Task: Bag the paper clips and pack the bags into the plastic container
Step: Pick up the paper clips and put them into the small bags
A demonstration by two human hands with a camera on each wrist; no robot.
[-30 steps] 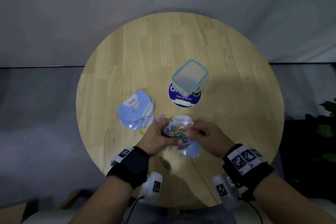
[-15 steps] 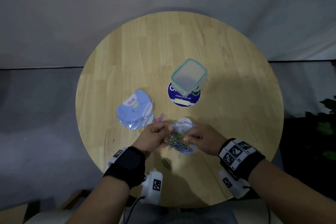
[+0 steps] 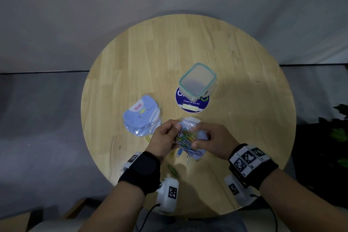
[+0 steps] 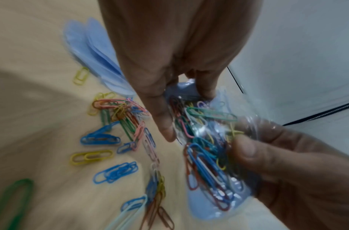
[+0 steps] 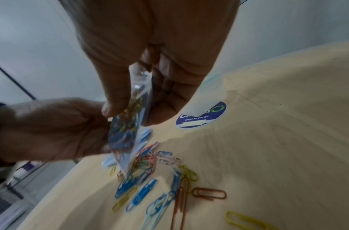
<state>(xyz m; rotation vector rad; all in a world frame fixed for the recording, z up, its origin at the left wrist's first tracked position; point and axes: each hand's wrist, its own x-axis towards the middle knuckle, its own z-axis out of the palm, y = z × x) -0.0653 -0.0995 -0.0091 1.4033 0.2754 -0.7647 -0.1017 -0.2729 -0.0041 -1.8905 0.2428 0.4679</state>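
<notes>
A small clear and blue bag stuffed with coloured paper clips hangs just above the table near its front edge. My left hand pinches its upper left side. My right hand pinches its right side between thumb and fingers. Loose paper clips lie scattered on the wood under the bag. The plastic container, teal-rimmed with its lid on, stands behind the hands on a round blue sticker.
A pile of empty blue bags with a cartoon print lies left of my hands. A green clip lies alone near the front edge of the round wooden table. Dark plant leaves show at far right.
Both hands have lifted and turned the filled bag a little, with the right hand shifting its pinch along the bag's right side. The head view has drifted slightly.
</notes>
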